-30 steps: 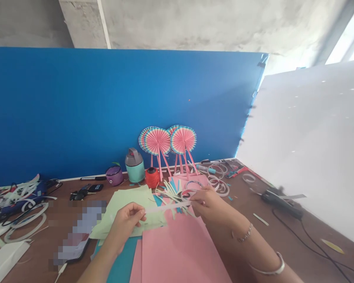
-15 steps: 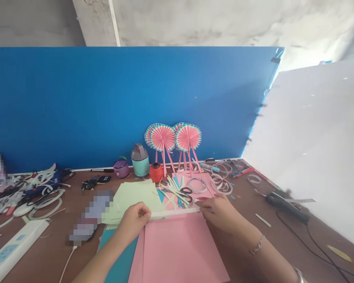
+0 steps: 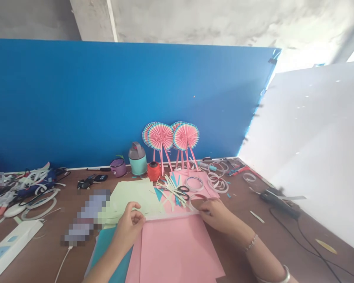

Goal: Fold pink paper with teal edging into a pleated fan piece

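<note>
A strip of whitish tape (image 3: 171, 215) runs along the far edge of a pink sheet of paper (image 3: 179, 247). My left hand (image 3: 131, 222) pinches its left end at the sheet's corner. At the other end my right hand (image 3: 214, 212) is closed on the tape roll (image 3: 191, 202), a thin ring partly hidden by the fingers. Under the sheet lies more pink paper, with blue-green paper (image 3: 106, 243) to its left. Scissors (image 3: 183, 188) with dark handles lie beyond the tape, among pale and blue paper strips (image 3: 169, 188).
Pale green sheets (image 3: 132, 196) lie left of centre. Pink paper fans (image 3: 161, 136) lean on the blue partition (image 3: 106, 98), near a red spool (image 3: 153, 171) and a teal container (image 3: 138, 163). More tape rings (image 3: 218, 183), a black tool with a cord (image 3: 279, 202) and a power strip (image 3: 13, 247) lie around.
The view has shifted slightly. The ring by my right hand now stands more upright and shows more of its loop. Both hands stay at the ends of the tape strip.
</note>
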`<state>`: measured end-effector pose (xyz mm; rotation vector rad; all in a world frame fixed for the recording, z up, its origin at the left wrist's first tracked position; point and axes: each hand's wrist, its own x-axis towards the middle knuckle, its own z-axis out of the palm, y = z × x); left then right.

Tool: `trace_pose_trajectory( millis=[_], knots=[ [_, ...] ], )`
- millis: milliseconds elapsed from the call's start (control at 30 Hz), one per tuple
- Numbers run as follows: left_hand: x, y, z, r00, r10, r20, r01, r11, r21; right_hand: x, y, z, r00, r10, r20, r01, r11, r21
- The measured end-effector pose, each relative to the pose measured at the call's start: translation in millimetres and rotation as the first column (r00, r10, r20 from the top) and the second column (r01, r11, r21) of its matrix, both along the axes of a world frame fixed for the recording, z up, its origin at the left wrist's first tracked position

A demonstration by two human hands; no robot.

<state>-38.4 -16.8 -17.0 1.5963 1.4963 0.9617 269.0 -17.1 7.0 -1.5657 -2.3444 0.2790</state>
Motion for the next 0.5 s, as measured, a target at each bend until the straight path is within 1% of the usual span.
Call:
trace_pose_trajectory(
  millis=[133, 333, 400, 500],
  knots=[
    [0.1, -0.9, -0.6, 0.999, -0.011, -0.030, 0.012, 1.000, 0.022, 3.1, 1.6, 0.0, 0.999, 0.027, -0.029, -0.027, 1.000, -0.003],
    [1.2, -4.3, 7.6, 1.000, 0.000, -0.006, 0.000, 0.996, 0.086, 0.9, -0.1, 5.1, 0.995, 0.086, -0.054, -0.085, 0.996, 0.016],
    [0.1, -4.0, 7.1, 1.000, -0.007, 0.011, 0.006, 0.995, 0.098, 0.6, -0.4, 5.5, 0.996, 0.066, -0.059, -0.064, 0.998, 0.025],
    [-1.2, -3.0, 3.1, 0.999, -0.031, 0.043, 0.027, 0.995, 0.100, 1.0, 0.9, 3.6, 0.995, 0.003, -0.105, 0.003, 0.998, 0.056]
  ],
)
